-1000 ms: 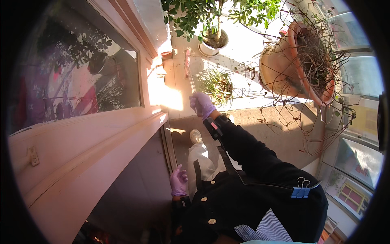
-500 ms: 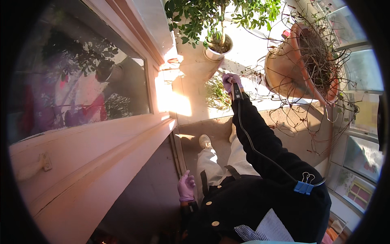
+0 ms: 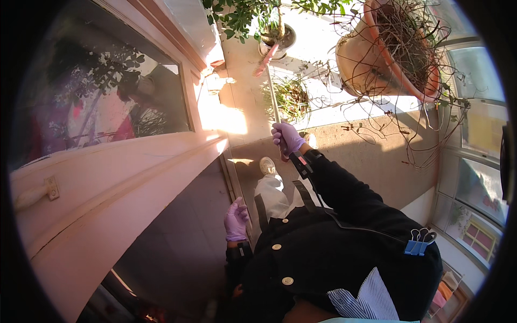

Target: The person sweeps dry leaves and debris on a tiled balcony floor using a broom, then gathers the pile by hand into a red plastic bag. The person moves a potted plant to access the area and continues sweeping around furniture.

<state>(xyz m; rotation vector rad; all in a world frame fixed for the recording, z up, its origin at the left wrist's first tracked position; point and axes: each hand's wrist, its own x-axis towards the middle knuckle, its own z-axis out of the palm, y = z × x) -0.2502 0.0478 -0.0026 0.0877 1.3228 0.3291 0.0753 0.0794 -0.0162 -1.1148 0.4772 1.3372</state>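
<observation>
No packages, labels, signs or screens show here (only plants).

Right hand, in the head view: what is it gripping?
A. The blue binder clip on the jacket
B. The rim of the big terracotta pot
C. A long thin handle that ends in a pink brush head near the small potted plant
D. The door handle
C. The gloved right hand is closed around a long thin handle running up to a pink brush head beside the small potted plant.
</observation>
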